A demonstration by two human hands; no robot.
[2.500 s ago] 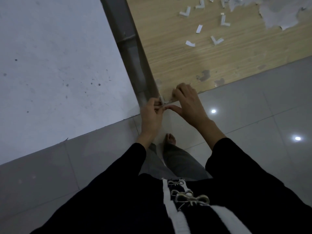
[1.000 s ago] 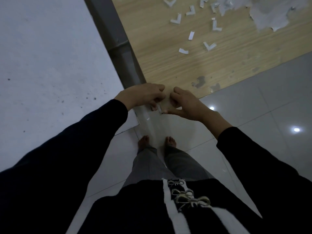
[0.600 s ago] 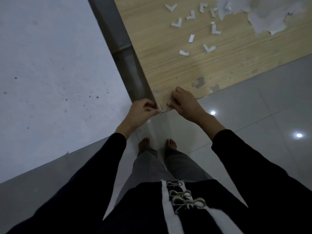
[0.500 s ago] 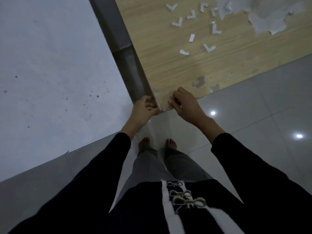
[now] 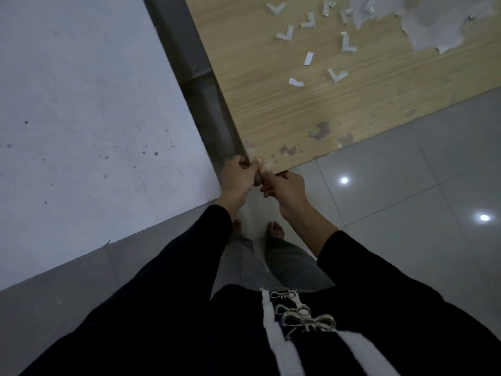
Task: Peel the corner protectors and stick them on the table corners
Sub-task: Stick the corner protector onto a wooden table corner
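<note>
Both of my hands have come off the top of the table since half a second ago. They now close on its near corner from the two sides, and the right one has dropped below the front edge.

My left hand wraps the side that faces the wall, fingers curled, thumb lying on the wood at the very tip. My right hand is curled too, its knuckles toward me, and it pinches in against the front edge until it touches the left. The corner protector I am sticking is hidden under those fingers, so I only judge that it sits on the corner between them.

To do this well, I think I should squeeze both legs of the piece flat at once and hold the pressure for a moment. I should also run the thumb along the top so no edge lifts (the veneer here is chipped and patchy, so the glue may bite poorly).

The spare protectors wait far up the tabletop, with two peeled backing strips lying loose among them.
</note>
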